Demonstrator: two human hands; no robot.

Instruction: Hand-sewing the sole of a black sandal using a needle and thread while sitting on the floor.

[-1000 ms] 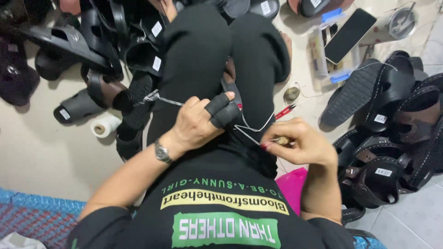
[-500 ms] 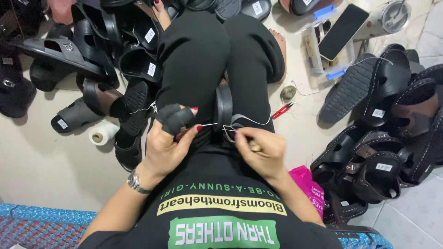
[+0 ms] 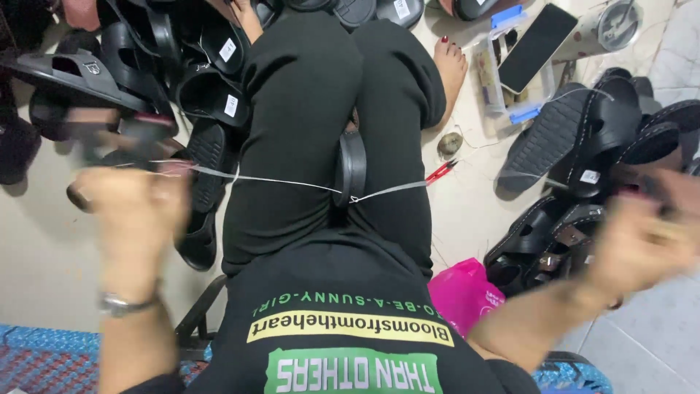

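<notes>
Head view shows a person sitting on the floor, legs in black trousers, with a black sandal strap standing upright between the knees. A pale thread passes through the strap and runs almost level across the lap, its long axis from left to right. The left hand is closed around the left end of the thread, out beside the left thigh. The right hand is far out on the other side and much blurred; its grip looks closed, but I cannot tell if the thread reaches it. The strap lies between both hands, a little nearer to the left one. Many black sandals lie around, also a phone on a clear box, and a pink bag.
</notes>
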